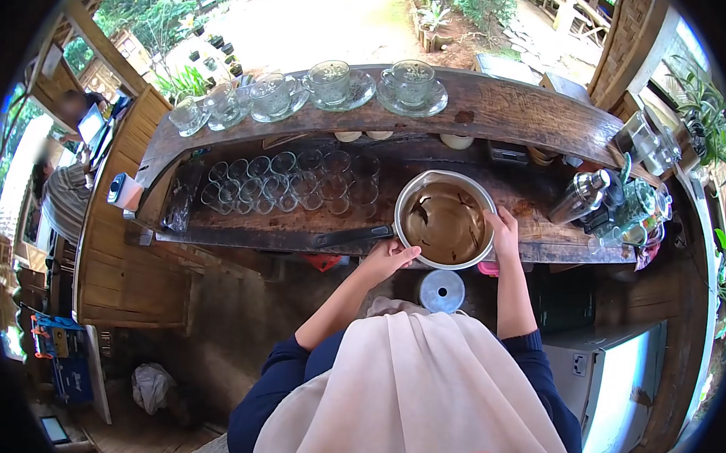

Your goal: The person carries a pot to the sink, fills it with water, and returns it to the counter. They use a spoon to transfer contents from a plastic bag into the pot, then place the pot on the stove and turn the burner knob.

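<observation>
A metal saucepan [428, 176] with a black handle [354, 236] is held between my two hands at the front edge of the wooden counter [532, 211]. Its inside looks brown with dark streaks. My left hand [390, 262] grips the pan's lower left side near the handle joint, thumb along the rim. On the right side, my right hand [503, 235] clasps the wall with fingers wrapped over the rim. Left of the pan, several clear drinking glasses [276, 187] stand in rows.
On the raised ledge are glass cups [330, 84] with saucers. A metal shaker [580, 193] and glass jugs [637, 202] crowd the right end. Below the counter edge is a round metal lid-like piece [442, 291]. Two people [63, 195] are at the far left.
</observation>
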Tool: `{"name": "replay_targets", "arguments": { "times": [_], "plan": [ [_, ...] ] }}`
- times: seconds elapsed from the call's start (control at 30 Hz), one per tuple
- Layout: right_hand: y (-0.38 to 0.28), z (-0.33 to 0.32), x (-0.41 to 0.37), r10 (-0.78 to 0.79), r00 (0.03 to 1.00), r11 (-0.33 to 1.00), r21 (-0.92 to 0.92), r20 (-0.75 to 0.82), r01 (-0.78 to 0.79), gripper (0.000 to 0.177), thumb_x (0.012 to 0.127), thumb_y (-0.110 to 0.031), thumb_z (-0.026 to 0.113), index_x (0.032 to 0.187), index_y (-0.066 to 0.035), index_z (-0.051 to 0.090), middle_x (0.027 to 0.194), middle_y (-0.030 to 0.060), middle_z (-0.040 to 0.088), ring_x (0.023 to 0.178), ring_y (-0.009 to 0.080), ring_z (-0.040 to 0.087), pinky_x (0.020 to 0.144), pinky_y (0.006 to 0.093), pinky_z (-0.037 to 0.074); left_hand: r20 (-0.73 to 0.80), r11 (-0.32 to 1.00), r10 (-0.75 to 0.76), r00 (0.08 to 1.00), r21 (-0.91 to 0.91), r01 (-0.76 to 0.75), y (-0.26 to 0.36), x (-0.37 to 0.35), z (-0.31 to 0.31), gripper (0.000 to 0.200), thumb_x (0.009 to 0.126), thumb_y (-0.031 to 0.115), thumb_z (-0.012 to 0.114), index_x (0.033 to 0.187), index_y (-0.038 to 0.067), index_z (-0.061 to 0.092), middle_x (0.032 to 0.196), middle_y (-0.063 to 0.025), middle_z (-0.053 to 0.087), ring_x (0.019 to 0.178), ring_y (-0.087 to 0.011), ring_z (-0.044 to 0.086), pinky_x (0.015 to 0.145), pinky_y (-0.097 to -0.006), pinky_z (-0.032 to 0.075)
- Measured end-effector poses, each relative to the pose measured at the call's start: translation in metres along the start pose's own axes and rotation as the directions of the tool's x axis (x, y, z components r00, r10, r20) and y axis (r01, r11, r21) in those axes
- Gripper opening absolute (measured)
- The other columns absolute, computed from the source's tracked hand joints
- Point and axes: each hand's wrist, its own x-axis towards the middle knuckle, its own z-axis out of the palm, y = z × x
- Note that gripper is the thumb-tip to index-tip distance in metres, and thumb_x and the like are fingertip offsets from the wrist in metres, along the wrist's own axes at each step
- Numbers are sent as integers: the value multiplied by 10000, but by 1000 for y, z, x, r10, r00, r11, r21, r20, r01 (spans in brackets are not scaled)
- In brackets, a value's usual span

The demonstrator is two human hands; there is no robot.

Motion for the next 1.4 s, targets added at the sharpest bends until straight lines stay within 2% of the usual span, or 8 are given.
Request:
{"name": "replay_targets", "arguments": {
  "times": [0.7,0.83,0.97,1.03,1.07,1.17,1.33,1.4],
  "plan": [
    [0,-8,8,-29,999,996,-84,21,31,161,763,-157,596,799,-4,558,715,1,519,676,80,451,594,221,357,11,1000,8,1000,7,-8,3,17,-1,291,843,336,550,897,50,532,760,-2,520,675,-79,495,639,-236,453],
    [14,-15,14,-106,991,977,-195,-85,88,334,782,-204,639,979,57,572,816,59,605,735,96,533,652,213,414,-27,999,-17,999,39,18,-6,20,-1,277,872,307,502,942,40,510,790,-13,532,696,-82,518,651,-237,463],
    [2,-11,10,-135,990,946,-303,-36,118,302,800,-214,628,963,35,580,828,51,590,764,98,520,690,216,409,-34,1000,29,999,-7,-29,-20,6,1,397,884,293,479,1166,24,400,984,-56,528,834,-122,539,736,-275,451],
    [6,-12,15,-103,992,975,-206,-67,88,270,814,-193,610,969,26,576,843,54,593,782,101,527,714,215,414,-43,988,143,989,58,-140,-4,-18,-4,463,887,294,475,1232,8,356,998,-66,532,841,-132,538,764,-259,430],
    [-5,-8,13,-99,992,980,-181,-75,84,261,818,-181,603,979,23,571,856,56,594,797,106,534,726,218,418,-76,984,110,991,152,-97,-5,-30,-10,499,892,300,464,1267,-1,328,997,-74,541,853,-128,530,773,-253,418],
    [-9,-10,19,-226,971,950,-238,-79,201,260,827,-149,585,1025,17,550,937,80,588,874,130,543,772,238,426,-80,994,67,995,86,-60,-8,-61,-38,499,900,319,442,1273,5,333,971,-73,550,847,-121,535,773,-255,419],
    [-49,36,-2,-504,854,838,-314,-131,446,235,848,-111,536,1054,4,532,1062,98,550,991,168,505,873,280,383,-308,998,-15,951,53,33,-20,-109,-115,349,896,333,447,905,7,571,769,-40,601,752,-99,552,694,-237,427],
    [-62,68,-13,-579,802,806,-250,-148,536,198,854,-82,503,1025,12,531,1065,108,546,994,172,502,884,286,376,-384,996,-5,923,81,39,-18,-130,-154,320,891,303,462,892,3,575,742,-37,598,717,-92,549,664,-231,428]
  ]
}}
